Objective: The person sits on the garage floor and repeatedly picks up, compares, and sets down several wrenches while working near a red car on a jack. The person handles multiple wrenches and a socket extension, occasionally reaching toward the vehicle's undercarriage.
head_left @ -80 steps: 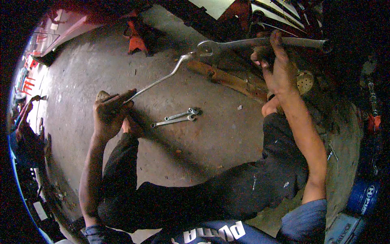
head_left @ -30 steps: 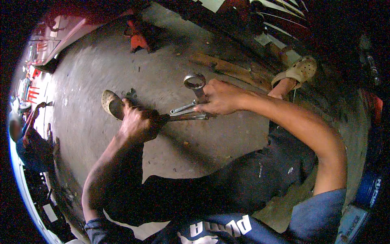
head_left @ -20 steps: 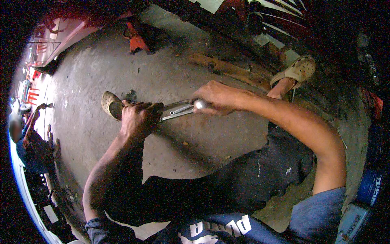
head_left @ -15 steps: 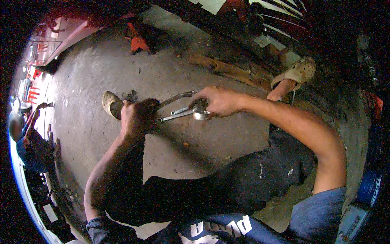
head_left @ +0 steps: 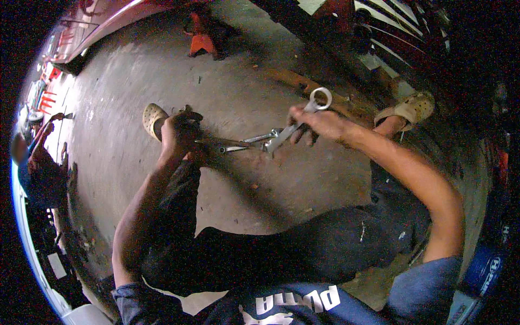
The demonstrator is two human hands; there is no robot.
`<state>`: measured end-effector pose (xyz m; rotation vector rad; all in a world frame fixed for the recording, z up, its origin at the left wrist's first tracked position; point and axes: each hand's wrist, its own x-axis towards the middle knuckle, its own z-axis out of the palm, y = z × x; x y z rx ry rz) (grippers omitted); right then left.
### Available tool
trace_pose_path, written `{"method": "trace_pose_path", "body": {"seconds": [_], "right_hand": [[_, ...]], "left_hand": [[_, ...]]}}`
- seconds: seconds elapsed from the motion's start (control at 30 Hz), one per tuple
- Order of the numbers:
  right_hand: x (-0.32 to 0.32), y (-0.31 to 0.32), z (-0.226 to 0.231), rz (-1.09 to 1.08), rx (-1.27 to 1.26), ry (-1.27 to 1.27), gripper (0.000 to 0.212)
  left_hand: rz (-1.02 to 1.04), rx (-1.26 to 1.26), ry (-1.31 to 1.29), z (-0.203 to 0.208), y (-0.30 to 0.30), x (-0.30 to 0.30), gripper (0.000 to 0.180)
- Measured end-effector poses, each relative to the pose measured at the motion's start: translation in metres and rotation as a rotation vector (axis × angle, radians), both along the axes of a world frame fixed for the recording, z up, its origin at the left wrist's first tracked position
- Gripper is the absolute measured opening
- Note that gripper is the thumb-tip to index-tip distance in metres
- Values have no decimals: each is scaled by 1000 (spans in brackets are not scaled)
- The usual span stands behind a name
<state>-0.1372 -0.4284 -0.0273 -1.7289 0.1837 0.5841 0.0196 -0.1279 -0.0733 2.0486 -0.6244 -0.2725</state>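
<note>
My right hand (head_left: 319,123) grips a large silver wrench (head_left: 297,123) near its middle, its ring end pointing up and away from me. My left hand (head_left: 179,132) is closed around the ends of two slimmer wrenches (head_left: 244,143) that stretch rightward toward the big wrench's lower end. All of this is held just above the concrete floor (head_left: 124,81). My legs in dark trousers are folded below, and a beige clog (head_left: 153,118) shows behind my left hand.
A second beige clog (head_left: 407,107) is at the right. A rusty metal bar (head_left: 303,86) lies on the floor beyond my hands. An orange stand (head_left: 203,43) sits at the far end. Another person (head_left: 38,168) crouches at the left edge.
The right hand came down from the raised bar and took the big wrench, then tilted its ring end upward. The left hand gathered the slim wrenches off the floor.
</note>
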Motion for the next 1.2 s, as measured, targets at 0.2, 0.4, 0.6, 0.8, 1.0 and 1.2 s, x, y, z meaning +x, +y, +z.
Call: {"method": "trace_pose_path", "body": {"seconds": [0.2, 0.4, 0.6, 0.8, 1.0, 1.2], "right_hand": [[12, -15, 27, -419, 263, -169, 36], [16, -10, 29, -666, 387, -200, 39], [20, -8, 28, -707, 479, -169, 42], [19, -12, 27, -677, 539, -227, 43], [14, -12, 28, -727, 584, -176, 43], [15, -16, 31, -588, 643, -189, 41]], "left_hand": [[396, -5, 349, 9, 36, -12, 18], [527, -121, 369, 9, 37, -13, 18], [421, -160, 248, 13, 35, -13, 17], [319, -187, 220, 19, 26, -20, 13], [320, -295, 255, 16, 26, -21, 9], [301, -486, 321, 18, 25, -21, 6]]}}
